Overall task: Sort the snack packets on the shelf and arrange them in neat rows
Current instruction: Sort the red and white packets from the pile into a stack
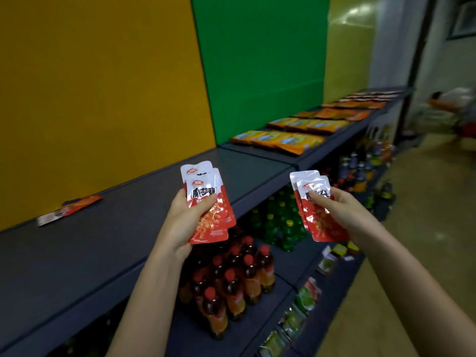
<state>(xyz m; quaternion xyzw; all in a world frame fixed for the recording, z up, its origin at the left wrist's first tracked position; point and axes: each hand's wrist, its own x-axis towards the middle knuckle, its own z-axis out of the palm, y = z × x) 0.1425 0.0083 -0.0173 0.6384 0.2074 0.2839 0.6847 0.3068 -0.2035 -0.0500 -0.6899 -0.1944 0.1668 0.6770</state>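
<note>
My left hand (184, 219) grips two red-and-white packets (213, 226). At three o'clock my right hand (345, 211) pinches two matching packets (325, 229). Big black writing, too blurry to read.

Left hand (189, 217) and right hand (342, 212), arms outstretched, each grip packets (203, 186).

I see glossy plastic-film packets (208, 202), shiny; shelf (77, 248) matt dark grey, smooth; bottles (231, 287) glossy clear plastic; floor (425, 240) sheeny.

red-and-white packets (207, 202) (black lettering), orange packets (280, 139), dark grey shelf (108, 235)
</note>
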